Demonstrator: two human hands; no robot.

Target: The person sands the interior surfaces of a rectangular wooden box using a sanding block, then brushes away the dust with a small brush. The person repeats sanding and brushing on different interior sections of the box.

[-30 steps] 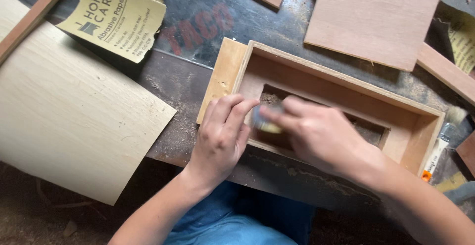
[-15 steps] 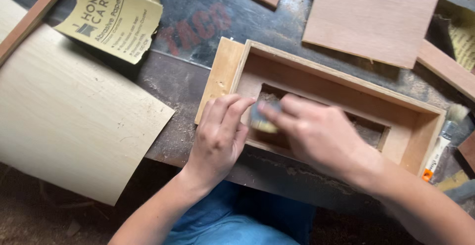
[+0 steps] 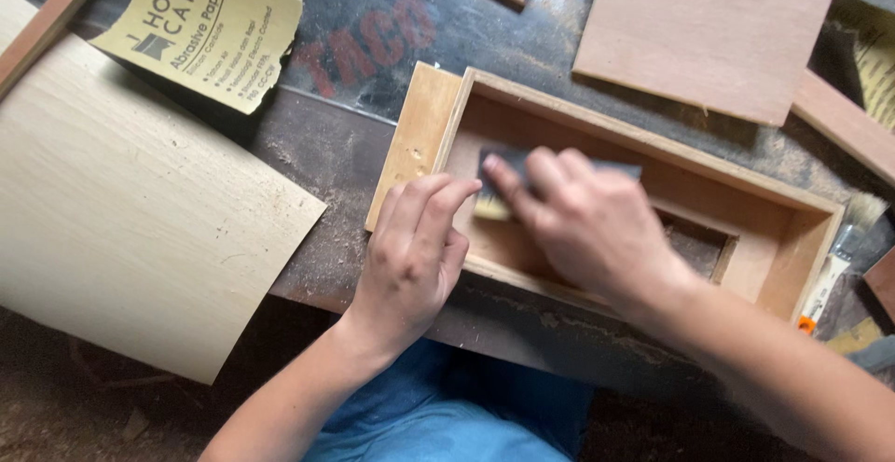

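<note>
Pale sheet (image 3: 121, 238): a large light wood-grain sheet at far left, lying flat and overhanging the near edge of the table (image 3: 326, 145).
Yellow paper (image 3: 205, 28): a printed sheet of sandpaper, back side up, above the pale sheet, with a torn lower edge.
Left hand (image 3: 410, 257): palm down, fingers spread and loosely bent, pressing on the near left corner of the box; it grips nothing.
Box (image 3: 746, 229): an open, shallow wooden frame near the table's front edge, long side running left to right, a flat board fixed on its left end.
Pad (image 3: 499, 203): a small dark and yellow sanding piece inside the box at its left end.
Right hand (image 3: 587, 224): inside the box, fingers closed down over the pad and pressing it to the floor of the box.
Board (image 3: 713, 28): a reddish-brown panel beyond the box, top right.
Brush (image 3: 844, 238): pale bristles and handle just beside the box's right end.
</note>
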